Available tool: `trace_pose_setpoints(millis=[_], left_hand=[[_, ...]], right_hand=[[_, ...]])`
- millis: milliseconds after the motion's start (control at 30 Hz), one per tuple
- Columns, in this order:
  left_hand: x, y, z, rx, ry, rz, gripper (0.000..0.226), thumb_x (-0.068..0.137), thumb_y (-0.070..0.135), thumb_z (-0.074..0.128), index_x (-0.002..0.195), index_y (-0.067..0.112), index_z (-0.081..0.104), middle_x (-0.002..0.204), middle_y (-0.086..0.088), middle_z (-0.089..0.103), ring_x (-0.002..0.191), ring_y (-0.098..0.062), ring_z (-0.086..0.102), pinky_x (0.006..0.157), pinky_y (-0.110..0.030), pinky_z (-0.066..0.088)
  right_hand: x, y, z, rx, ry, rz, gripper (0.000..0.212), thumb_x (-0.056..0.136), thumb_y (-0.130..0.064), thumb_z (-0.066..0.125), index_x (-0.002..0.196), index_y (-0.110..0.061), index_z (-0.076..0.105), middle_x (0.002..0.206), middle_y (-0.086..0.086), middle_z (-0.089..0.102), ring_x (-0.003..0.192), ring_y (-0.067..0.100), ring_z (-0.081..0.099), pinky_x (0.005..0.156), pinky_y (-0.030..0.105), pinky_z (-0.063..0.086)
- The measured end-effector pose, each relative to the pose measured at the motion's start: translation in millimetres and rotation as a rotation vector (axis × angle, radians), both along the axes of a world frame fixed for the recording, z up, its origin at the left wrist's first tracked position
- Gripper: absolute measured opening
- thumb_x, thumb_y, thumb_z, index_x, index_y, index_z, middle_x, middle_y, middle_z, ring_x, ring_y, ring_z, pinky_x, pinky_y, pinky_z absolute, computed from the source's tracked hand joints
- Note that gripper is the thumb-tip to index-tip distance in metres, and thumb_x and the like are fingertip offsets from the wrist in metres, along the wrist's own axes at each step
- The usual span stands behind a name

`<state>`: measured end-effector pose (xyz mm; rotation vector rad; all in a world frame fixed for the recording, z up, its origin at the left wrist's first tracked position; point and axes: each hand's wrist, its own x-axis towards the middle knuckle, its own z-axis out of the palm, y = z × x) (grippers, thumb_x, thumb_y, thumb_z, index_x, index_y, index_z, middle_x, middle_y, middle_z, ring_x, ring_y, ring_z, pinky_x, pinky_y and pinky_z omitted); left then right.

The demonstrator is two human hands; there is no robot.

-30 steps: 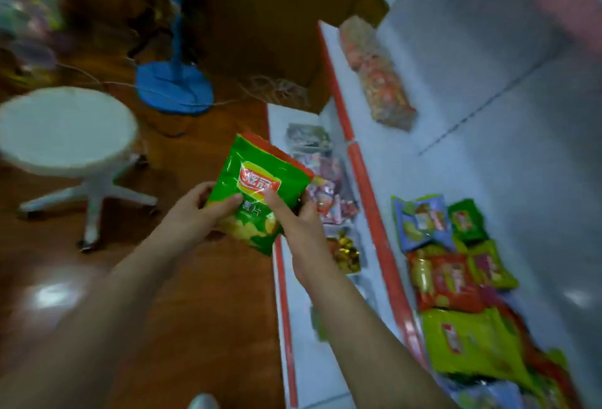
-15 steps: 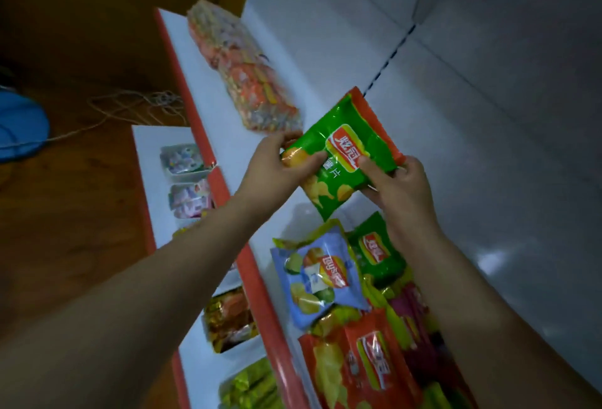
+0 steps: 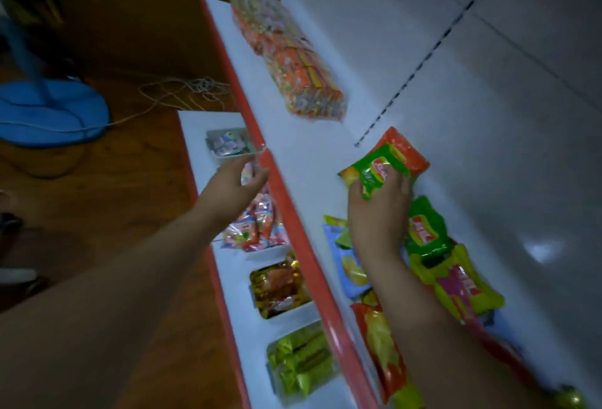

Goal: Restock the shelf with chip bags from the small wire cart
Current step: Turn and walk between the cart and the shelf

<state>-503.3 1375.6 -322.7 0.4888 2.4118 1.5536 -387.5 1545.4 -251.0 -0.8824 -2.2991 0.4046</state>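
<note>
A green chip bag with an orange-red top (image 3: 386,162) lies on the white shelf (image 3: 312,148), close to the back panel. My right hand (image 3: 379,210) presses on its lower half, fingers curled over it. My left hand (image 3: 233,185) hangs open and empty over the shelf's red front edge (image 3: 293,229). Below my right hand lie several more chip bags: a small green one (image 3: 423,229), a blue one (image 3: 348,265), a yellow-green one (image 3: 456,281) and a red one (image 3: 381,353). The wire cart is out of view.
A long pack of orange snacks (image 3: 290,60) lies further along the shelf. The lower shelf holds trays of candy (image 3: 257,226), gold-wrapped sweets (image 3: 280,288) and green packets (image 3: 299,363). A blue fan base (image 3: 49,112) and a loose cord (image 3: 182,89) are on the wooden floor.
The green bag went from both hands in the air down onto the shelf. My left hand let go and drew back to the shelf's front edge; my right hand stayed on the bag.
</note>
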Motion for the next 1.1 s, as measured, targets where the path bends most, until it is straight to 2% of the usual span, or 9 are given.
trace_pose_setpoints(millis=[100, 300, 400, 533, 667, 767, 933, 1000, 1100], left_hand=[[19.2, -106.0, -18.0, -0.058, -0.004, 0.151, 0.057, 0.096, 0.047, 0.052, 0.146, 0.022, 0.041, 0.150, -0.004, 0.042, 0.135, -0.020, 0.043, 0.108, -0.033, 0.036], [93.8, -377.5, -59.0, -0.234, -0.091, 0.544, 0.067, 0.091, 0.060, 0.047, 0.146, 0.022, 0.041, 0.146, -0.006, 0.046, 0.134, -0.023, 0.044, 0.110, -0.041, 0.039], [167.4, -523.9, -67.8, -0.266, -0.168, 0.775, 0.082, 0.079, 0.070, 0.035, 0.140, 0.017, 0.047, 0.136, -0.010, 0.053, 0.128, -0.029, 0.048, 0.107, -0.043, 0.041], [306.4, -681.5, -60.1, -0.280, -0.246, 1.032, 0.059, 0.091, 0.053, 0.049, 0.139, 0.019, 0.048, 0.136, -0.008, 0.052, 0.129, -0.026, 0.048, 0.109, -0.041, 0.039], [465.5, -805.3, -59.2, -0.309, -0.321, 1.305, 0.051, 0.094, 0.047, 0.048, 0.139, 0.023, 0.046, 0.131, 0.001, 0.051, 0.125, -0.020, 0.049, 0.102, -0.037, 0.043], [564.0, -875.3, -53.3, -0.289, -0.326, 1.525, 0.042, 0.093, 0.039, 0.050, 0.132, 0.022, 0.051, 0.124, 0.004, 0.052, 0.118, -0.016, 0.051, 0.097, -0.030, 0.044], [668.0, -973.3, -49.4, -0.307, -0.296, 1.824, 0.027, 0.087, 0.023, 0.050, 0.111, 0.014, 0.058, 0.107, -0.004, 0.056, 0.102, -0.025, 0.055, 0.089, -0.038, 0.048], [695.3, -1004.9, -61.1, -0.281, -0.341, 1.905, 0.029, 0.087, 0.020, 0.052, 0.115, 0.014, 0.058, 0.109, -0.005, 0.056, 0.102, -0.026, 0.057, 0.088, -0.040, 0.050], [719.5, -1047.3, -91.8, -0.218, -0.409, 1.955, 0.033, 0.090, 0.018, 0.052, 0.122, 0.013, 0.056, 0.113, -0.007, 0.056, 0.104, -0.027, 0.059, 0.090, -0.040, 0.051]], right_hand=[[-24.0, -109.4, -12.3, 0.047, -0.065, 0.247, 0.052, 0.086, -0.030, 0.057, 0.130, -0.003, 0.051, 0.132, 0.016, 0.052, 0.123, 0.032, 0.048, 0.103, 0.040, 0.039], [5.9, -387.9, -59.3, 0.087, -0.326, 0.805, 0.059, 0.094, -0.040, 0.049, 0.146, -0.015, 0.037, 0.152, 0.006, 0.040, 0.141, 0.023, 0.033, 0.117, 0.045, 0.029], [57.2, -531.0, -76.2, 0.118, -0.397, 1.083, 0.058, 0.094, -0.040, 0.050, 0.145, -0.015, 0.039, 0.149, 0.003, 0.042, 0.140, 0.021, 0.036, 0.116, 0.041, 0.032], [159.6, -706.1, -86.9, 0.219, -0.445, 1.495, 0.049, 0.095, -0.034, 0.048, 0.139, -0.013, 0.048, 0.139, 0.005, 0.053, 0.129, 0.019, 0.051, 0.105, 0.027, 0.041], [278.7, -851.4, -89.1, 0.319, -0.491, 1.905, 0.041, 0.090, -0.027, 0.046, 0.126, -0.012, 0.060, 0.121, 0.003, 0.063, 0.108, 0.018, 0.063, 0.089, 0.028, 0.053], [351.2, -939.7, -94.8, 0.348, -0.481, 2.048, 0.041, 0.089, -0.026, 0.046, 0.125, -0.013, 0.061, 0.120, 0.002, 0.063, 0.110, 0.019, 0.061, 0.092, 0.032, 0.053], [441.4, -1066.2, -109.8, 0.376, -0.449, 2.150, 0.039, 0.089, -0.025, 0.043, 0.122, -0.010, 0.059, 0.116, 0.005, 0.062, 0.107, 0.022, 0.061, 0.090, 0.033, 0.051], [461.9, -1108.3, -127.9, 0.384, -0.546, 2.140, 0.038, 0.089, -0.019, 0.051, 0.126, -0.008, 0.055, 0.122, 0.007, 0.058, 0.112, 0.025, 0.058, 0.092, 0.035, 0.051], [473.8, -1169.3, -160.3, 0.298, -0.809, 2.009, 0.042, 0.094, -0.020, 0.052, 0.134, -0.009, 0.046, 0.132, 0.009, 0.049, 0.120, 0.029, 0.051, 0.093, 0.038, 0.046]])
